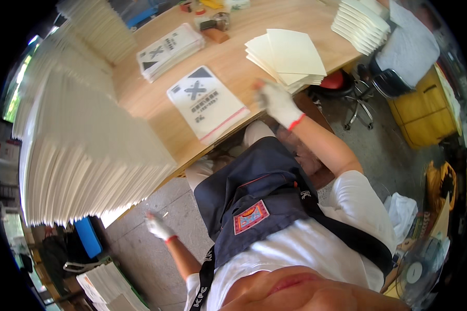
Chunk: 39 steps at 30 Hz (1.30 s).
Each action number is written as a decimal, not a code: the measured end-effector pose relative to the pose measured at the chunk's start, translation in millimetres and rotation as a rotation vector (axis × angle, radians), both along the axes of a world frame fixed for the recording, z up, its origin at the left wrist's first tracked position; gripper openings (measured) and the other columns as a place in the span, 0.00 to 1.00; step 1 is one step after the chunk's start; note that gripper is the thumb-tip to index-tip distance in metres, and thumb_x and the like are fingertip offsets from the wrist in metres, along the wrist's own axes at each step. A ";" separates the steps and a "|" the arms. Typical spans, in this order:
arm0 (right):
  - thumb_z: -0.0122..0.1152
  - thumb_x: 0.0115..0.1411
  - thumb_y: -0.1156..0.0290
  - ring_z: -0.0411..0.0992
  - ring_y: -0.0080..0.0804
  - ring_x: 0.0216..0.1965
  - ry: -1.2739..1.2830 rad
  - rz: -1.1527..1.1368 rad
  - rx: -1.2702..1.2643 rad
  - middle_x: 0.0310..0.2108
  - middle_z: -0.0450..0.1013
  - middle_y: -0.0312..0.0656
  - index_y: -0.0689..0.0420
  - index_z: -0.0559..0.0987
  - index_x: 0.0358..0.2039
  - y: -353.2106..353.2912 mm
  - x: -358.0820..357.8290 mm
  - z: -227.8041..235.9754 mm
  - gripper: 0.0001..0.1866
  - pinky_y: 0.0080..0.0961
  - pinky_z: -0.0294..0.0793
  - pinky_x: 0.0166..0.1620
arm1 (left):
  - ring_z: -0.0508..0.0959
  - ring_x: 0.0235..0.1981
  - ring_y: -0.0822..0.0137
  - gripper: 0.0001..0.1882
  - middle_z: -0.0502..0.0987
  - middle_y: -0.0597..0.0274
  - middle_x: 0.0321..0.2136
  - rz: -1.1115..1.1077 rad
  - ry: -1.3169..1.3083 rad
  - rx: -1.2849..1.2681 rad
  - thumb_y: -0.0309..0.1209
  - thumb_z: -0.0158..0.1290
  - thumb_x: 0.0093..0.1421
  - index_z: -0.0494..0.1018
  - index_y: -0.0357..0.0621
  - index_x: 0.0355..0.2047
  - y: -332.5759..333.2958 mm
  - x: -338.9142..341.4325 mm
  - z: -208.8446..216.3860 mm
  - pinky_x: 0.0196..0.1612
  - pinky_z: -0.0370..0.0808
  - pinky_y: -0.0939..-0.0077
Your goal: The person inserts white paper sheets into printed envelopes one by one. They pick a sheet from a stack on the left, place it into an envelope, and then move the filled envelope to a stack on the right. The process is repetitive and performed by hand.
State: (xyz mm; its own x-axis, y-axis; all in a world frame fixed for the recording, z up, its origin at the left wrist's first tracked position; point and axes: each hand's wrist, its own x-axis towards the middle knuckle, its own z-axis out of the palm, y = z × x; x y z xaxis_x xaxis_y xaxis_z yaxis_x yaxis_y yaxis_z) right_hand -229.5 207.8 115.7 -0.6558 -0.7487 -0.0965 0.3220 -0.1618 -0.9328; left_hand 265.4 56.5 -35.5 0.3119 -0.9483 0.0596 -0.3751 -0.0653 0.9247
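Note:
My right hand (277,103), in a white glove with a red cuff and bare fingertips, is over the table's near edge. Its blurred fingers look apart, with nothing seen in them. Just beyond it lies a fanned pile of cream paper sheets (297,54). To its left, a flat white printed packet (207,103) with a dark cross shape lies on the table. My left hand (160,227), gloved alike, hangs low off the table, below the tall stack of white paper pieces (88,155). Its fingers look loosely stretched, and I see nothing held there.
A pile of similar packets (170,51) sits farther back on the wooden table (148,111). Small items, including a brown block (216,35), lie beyond. Another cream stack (360,26) stands far right, near a person in grey (410,46) and a wheeled stool (342,85).

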 end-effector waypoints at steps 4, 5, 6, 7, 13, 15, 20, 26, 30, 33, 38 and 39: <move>0.44 0.60 0.58 0.64 0.23 0.14 -0.378 -0.480 0.089 0.17 0.67 0.34 0.54 0.68 0.30 88.8 -128.8 -96.2 0.13 0.19 0.63 0.15 | 0.74 0.38 0.64 0.17 0.74 0.56 0.42 -0.181 0.410 0.282 0.23 0.41 0.55 0.71 0.39 0.45 63.0 -45.6 -85.2 0.39 0.73 0.71; 0.44 0.61 0.53 0.65 0.26 0.14 -0.349 -0.631 0.175 0.18 0.68 0.37 0.55 0.68 0.31 92.2 -136.5 -93.2 0.17 0.20 0.65 0.15 | 0.74 0.39 0.65 0.17 0.74 0.56 0.41 -0.105 0.439 0.256 0.22 0.41 0.55 0.71 0.37 0.45 70.5 -65.9 -91.1 0.39 0.72 0.73; 0.45 0.60 0.50 0.67 0.28 0.16 -0.381 -0.604 0.124 0.20 0.70 0.40 0.56 0.68 0.33 102.1 -157.4 -100.8 0.19 0.21 0.66 0.15 | 0.74 0.36 0.69 0.15 0.76 0.56 0.38 -0.340 0.225 0.191 0.25 0.41 0.58 0.71 0.36 0.44 72.0 -73.2 -99.8 0.39 0.70 0.80; 0.47 0.60 0.51 0.67 0.28 0.17 -0.384 -0.592 0.164 0.21 0.70 0.41 0.56 0.69 0.34 108.2 -168.4 -98.8 0.20 0.21 0.66 0.16 | 0.74 0.37 0.69 0.15 0.76 0.56 0.37 -0.478 0.015 0.138 0.26 0.41 0.59 0.71 0.37 0.44 73.2 -92.1 -83.2 0.39 0.69 0.80; 0.56 0.55 0.60 0.67 0.26 0.20 -0.127 -0.630 0.229 0.26 0.71 0.38 0.58 0.75 0.33 104.5 -207.1 -106.7 0.14 0.21 0.68 0.21 | 0.75 0.33 0.64 0.11 0.76 0.54 0.32 -0.855 -0.212 -0.113 0.27 0.46 0.58 0.74 0.40 0.40 52.4 -159.3 -13.4 0.36 0.71 0.74; 0.54 0.53 0.62 0.70 0.27 0.26 -0.032 -0.742 0.157 0.27 0.72 0.40 0.60 0.75 0.35 96.8 -194.7 -92.1 0.15 0.24 0.71 0.25 | 0.76 0.33 0.59 0.10 0.76 0.52 0.32 -0.901 -0.327 -0.188 0.27 0.47 0.57 0.74 0.43 0.39 46.6 -163.0 -3.0 0.35 0.72 0.73; 0.46 0.57 0.65 0.72 0.34 0.25 -0.186 -0.710 -0.036 0.34 0.71 0.41 0.55 0.66 0.46 101.9 -181.3 -95.5 0.16 0.25 0.74 0.23 | 0.74 0.35 0.56 0.10 0.75 0.54 0.32 -1.014 -0.328 -0.418 0.28 0.50 0.54 0.74 0.47 0.38 28.1 -202.1 23.6 0.38 0.71 0.69; 0.44 0.59 0.71 0.73 0.35 0.27 -0.019 -0.665 -0.087 0.32 0.71 0.44 0.55 0.64 0.45 108.5 -169.7 -75.1 0.13 0.24 0.71 0.20 | 0.72 0.39 0.57 0.10 0.74 0.58 0.34 -1.076 -0.632 -0.543 0.30 0.50 0.52 0.71 0.48 0.36 -10.3 -291.8 71.5 0.39 0.71 0.67; 0.45 0.58 0.74 0.72 0.36 0.39 -0.178 -0.425 -0.130 0.43 0.69 0.45 0.59 0.64 0.49 123.4 -124.1 -44.1 0.18 0.31 0.76 0.36 | 0.71 0.42 0.57 0.15 0.71 0.58 0.39 -1.105 -1.086 -0.366 0.27 0.51 0.48 0.68 0.50 0.39 -27.3 -320.2 63.4 0.42 0.72 0.67; 0.50 0.54 0.73 0.67 0.38 0.50 -0.283 -0.106 -0.084 0.50 0.66 0.47 0.63 0.60 0.55 126.0 -68.2 -32.8 0.26 0.34 0.69 0.51 | 0.71 0.42 0.58 0.17 0.69 0.61 0.39 -1.089 -1.174 -0.313 0.27 0.51 0.47 0.66 0.52 0.39 -47.2 -325.2 46.8 0.40 0.72 0.63; 0.56 0.52 0.67 0.73 0.25 0.25 -0.405 0.216 0.066 0.35 0.73 0.43 0.65 0.67 0.47 122.1 -19.1 -93.9 0.24 0.15 0.71 0.21 | 0.70 0.42 0.59 0.15 0.69 0.63 0.39 -1.088 -0.966 -0.288 0.25 0.49 0.47 0.68 0.53 0.37 -55.2 -316.4 47.7 0.40 0.72 0.63; 0.55 0.53 0.68 0.72 0.22 0.19 -0.492 0.263 0.062 0.34 0.73 0.42 0.65 0.67 0.47 118.6 -13.6 -101.6 0.22 0.11 0.67 0.14 | 0.69 0.44 0.59 0.14 0.70 0.63 0.39 -1.059 -0.902 -0.304 0.25 0.49 0.46 0.68 0.52 0.36 -55.6 -311.0 43.0 0.41 0.71 0.64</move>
